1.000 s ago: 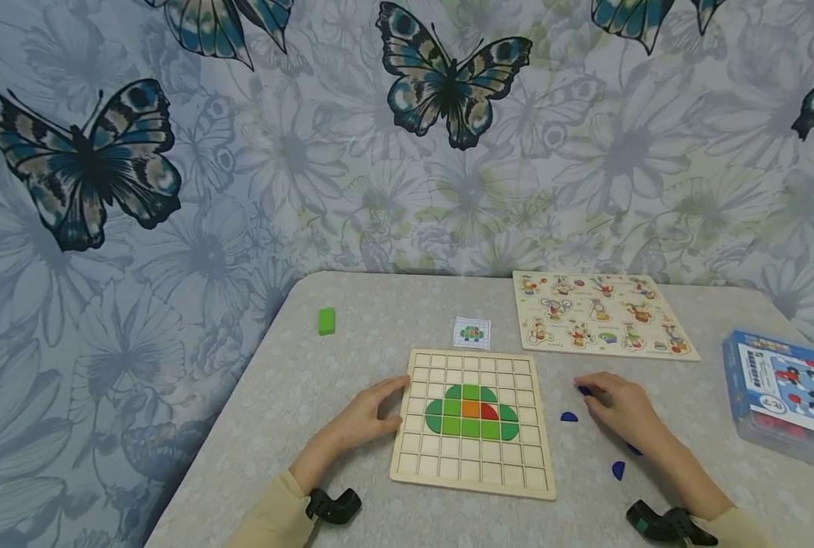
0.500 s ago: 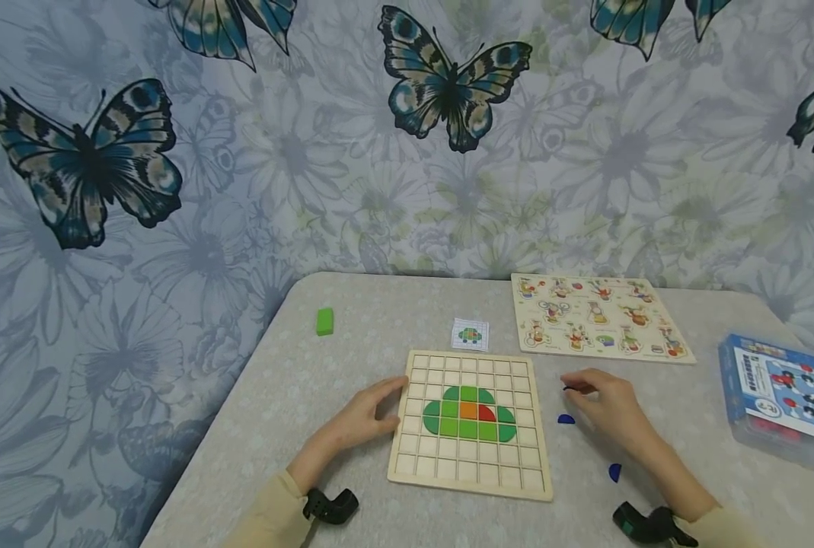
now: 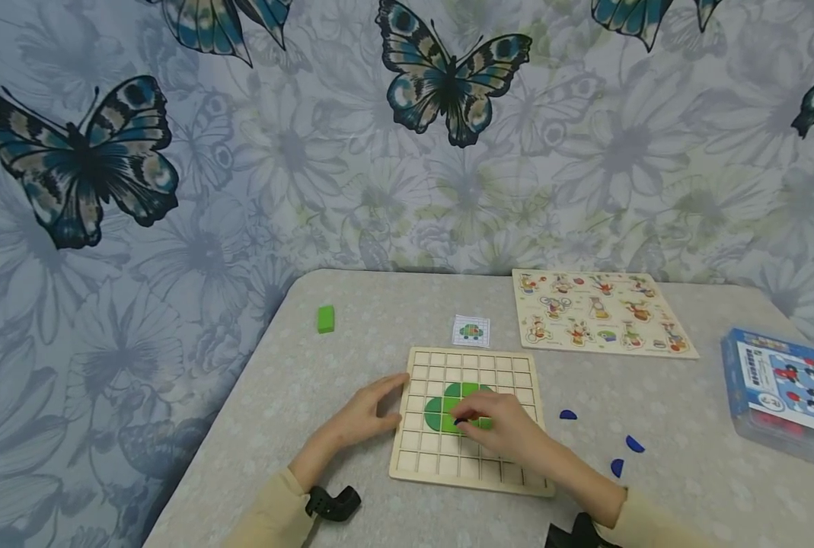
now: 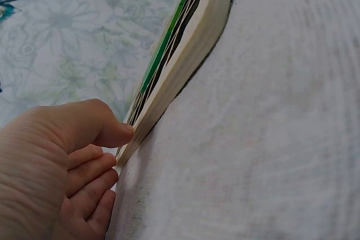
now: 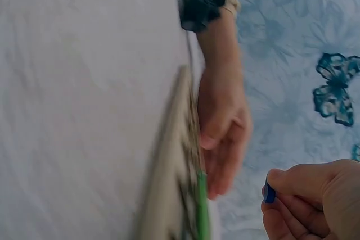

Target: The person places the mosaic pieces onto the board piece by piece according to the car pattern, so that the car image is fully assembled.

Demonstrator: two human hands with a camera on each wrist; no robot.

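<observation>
My right hand is over the middle of the wooden grid board, pinching a small blue half-circle piece between thumb and index finger. Green squares and rounded green pieces lie in the grid, partly covered by that hand. On the left, my left hand touches the board's left edge with thumb and fingertips, fingers loosely extended. The left wrist view shows its thumb against the board's rim. Three more blue half-circles lie right of the board, one nearest to it.
Behind the board lies a small pattern card. A picture puzzle board is at the back right, and a blue-topped plastic box stands at the right edge. A green block sits at the back left.
My right hand has moved left from beside the board to over its middle, carrying the blue half-circle. One half-circle beneath the right arm is now uncovered. The left hand stays put.
</observation>
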